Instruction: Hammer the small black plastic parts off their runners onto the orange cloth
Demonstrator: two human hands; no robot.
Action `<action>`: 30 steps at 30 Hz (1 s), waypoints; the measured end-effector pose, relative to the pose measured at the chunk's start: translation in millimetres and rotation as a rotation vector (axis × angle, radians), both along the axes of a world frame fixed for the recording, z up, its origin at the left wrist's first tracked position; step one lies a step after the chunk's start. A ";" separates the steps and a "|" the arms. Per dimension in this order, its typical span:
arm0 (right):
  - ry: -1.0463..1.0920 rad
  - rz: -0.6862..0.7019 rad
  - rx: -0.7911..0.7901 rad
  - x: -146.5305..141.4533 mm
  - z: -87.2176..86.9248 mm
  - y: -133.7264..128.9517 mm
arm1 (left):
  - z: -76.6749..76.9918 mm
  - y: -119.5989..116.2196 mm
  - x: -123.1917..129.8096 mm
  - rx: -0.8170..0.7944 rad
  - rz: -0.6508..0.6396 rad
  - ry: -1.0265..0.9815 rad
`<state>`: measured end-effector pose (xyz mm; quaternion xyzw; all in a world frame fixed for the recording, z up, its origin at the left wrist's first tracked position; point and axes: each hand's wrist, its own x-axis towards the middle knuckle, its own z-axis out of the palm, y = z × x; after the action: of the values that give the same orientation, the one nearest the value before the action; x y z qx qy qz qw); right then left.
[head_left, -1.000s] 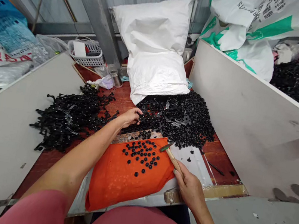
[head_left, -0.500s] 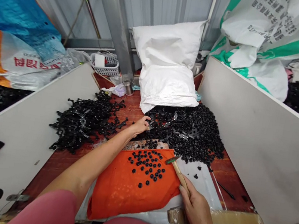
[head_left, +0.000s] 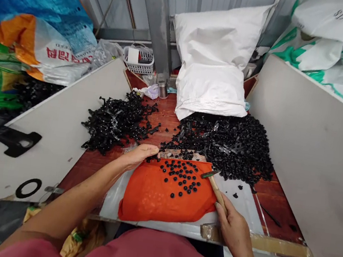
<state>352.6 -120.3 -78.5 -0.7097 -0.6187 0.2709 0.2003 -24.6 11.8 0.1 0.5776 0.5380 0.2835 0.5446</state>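
Observation:
My right hand (head_left: 234,225) is closed around the wooden handle of a small hammer (head_left: 215,189), whose dark greenish head lies over the right edge of an orange cloth (head_left: 152,206). Many small black round pieces (head_left: 172,195) are scattered on the upper half of the cloth. At the cloth's upper left corner is my left hand (head_left: 141,155), its thumb and fingers pinched together. Dark bits show just under those fingertips, but what they grip is too small to make out. Behind the cloth, a worn block (head_left: 172,152) carries more black pieces.
A big heap of black pieces (head_left: 247,145) spreads at the back right, below a white sack (head_left: 213,83). Branching black parts (head_left: 116,124) are piled at left. Pale boards (head_left: 303,158) wall both sides. A metal cup (head_left: 162,89) and a grey basket (head_left: 139,60) stand behind.
My left hand has drawn back from the black heap to the cloth's upper left corner. My right hand keeps the hammer in much the same place. The camera view has shifted.

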 end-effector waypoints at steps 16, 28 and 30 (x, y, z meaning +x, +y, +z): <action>-0.077 -0.010 -0.010 -1.8 2.3 -0.6 | -37.8 -45.5 7.8 0.257 -0.064 0.844; -0.071 -0.004 0.022 -2.1 4.5 -1.3 | -35.8 -46.3 12.4 0.250 -0.092 0.942; -0.033 0.005 0.006 0.1 4.0 -0.1 | -37.5 -46.4 10.2 0.263 -0.087 0.904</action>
<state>352.8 -120.4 -74.5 -0.7117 -0.6246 0.2580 0.1917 -14.4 -34.6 -37.4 0.7292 0.6559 0.0461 0.1894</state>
